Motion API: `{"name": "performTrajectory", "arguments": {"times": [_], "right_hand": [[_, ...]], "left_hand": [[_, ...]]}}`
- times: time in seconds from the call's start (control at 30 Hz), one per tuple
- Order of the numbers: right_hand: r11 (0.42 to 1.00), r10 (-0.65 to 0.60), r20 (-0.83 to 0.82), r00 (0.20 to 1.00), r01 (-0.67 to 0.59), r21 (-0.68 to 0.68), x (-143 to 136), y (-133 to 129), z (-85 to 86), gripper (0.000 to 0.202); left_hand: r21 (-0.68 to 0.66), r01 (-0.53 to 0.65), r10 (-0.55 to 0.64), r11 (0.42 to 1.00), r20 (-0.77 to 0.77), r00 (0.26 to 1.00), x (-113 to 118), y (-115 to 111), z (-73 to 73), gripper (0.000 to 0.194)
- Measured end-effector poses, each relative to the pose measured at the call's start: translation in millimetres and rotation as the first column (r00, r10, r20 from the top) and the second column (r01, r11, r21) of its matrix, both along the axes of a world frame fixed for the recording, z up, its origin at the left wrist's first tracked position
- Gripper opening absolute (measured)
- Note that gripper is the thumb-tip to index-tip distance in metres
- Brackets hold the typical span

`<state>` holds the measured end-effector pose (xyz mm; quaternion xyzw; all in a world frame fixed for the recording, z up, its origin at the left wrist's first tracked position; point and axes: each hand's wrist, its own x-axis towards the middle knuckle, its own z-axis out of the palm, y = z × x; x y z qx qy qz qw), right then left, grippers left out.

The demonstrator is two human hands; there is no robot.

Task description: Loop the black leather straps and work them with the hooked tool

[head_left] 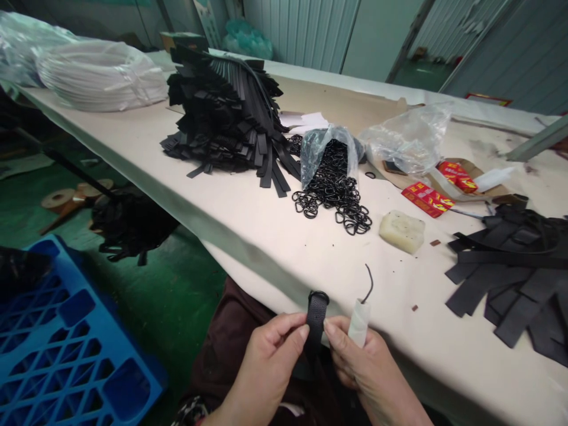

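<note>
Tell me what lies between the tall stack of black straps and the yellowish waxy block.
In the head view, a clear plastic bag with black D-shaped rings lies between the stack and the block.

I get soft, diffuse light on the table [248, 219]; floor [195, 284] dim, glints on clear bag [408, 142], edges stretched.

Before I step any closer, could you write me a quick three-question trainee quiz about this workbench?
1. Which hand grips the white-handled tool?
2. Multiple choice: the yellowish block lies on a) the floor, b) the table, c) the blue pallet.
3. Fill in: the left hand pinches the black strap, at whose far end sits a black ____.

Key: 1. the right hand; 2. b; 3. ring.
</note>
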<state>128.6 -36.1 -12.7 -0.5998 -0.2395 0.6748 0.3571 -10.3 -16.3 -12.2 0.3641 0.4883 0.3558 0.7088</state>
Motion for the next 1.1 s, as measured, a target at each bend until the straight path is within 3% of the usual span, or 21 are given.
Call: {"name": "performTrajectory", "arguments": {"times": [0.13,0.3,0.4,0.5,0.63,0.77,0.9,1.1], "right_hand": [[0.997,0.026,0.239,0.971,-0.043,0.068,-2,3,-0.8,0.039],[0.991,0.003,0.309,0.951,-0.043,0.123,-3,1,-5.9,0.038],[0.99,-0.038,0.256,0.966,0.002,0.141,-5,-3,-12.4,0.04],[0.993,-0.055,0.047,0.997,0.049,0.103,-13,-5,-17.3,0.041],[0.986,-0.164,-0.167,0.972,0.168,0.012,-25,-5,-19.4,0.045],[0.987,-0.159,-0.16,0.974,0.163,0.007,-27,-4,-17.4,0.045],[0.994,-0.107,-0.148,0.983,0.108,0.002,-21,-6,-14.3,0.046],[0.996,-0.087,-0.142,0.986,0.091,0.016,-18,-10,-14.8,0.044]], "left_hand": [[0.132,0.005,0.008,0.991,-0.096,0.995,1,-3,-4.7,0.021],[0.153,-0.037,0.048,0.988,-0.07,0.996,4,-5,-7.5,0.018],[0.118,-0.095,0.101,0.988,-0.05,0.994,7,-7,-8.1,0.013],[0.121,-0.134,0.145,0.984,-0.092,0.985,8,-10,-10.2,0.009],[0.173,-0.156,0.183,0.973,-0.154,0.971,7,-10,-13.8,0.009],[-0.004,-0.178,0.178,0.984,0.003,0.984,3,-8,-15.0,0.01],[-0.13,-0.115,0.138,0.985,0.185,0.973,0,-9,-16.7,0.016],[-0.038,-0.144,0.146,0.989,0.041,0.988,2,-8,-17.8,0.024]]}}
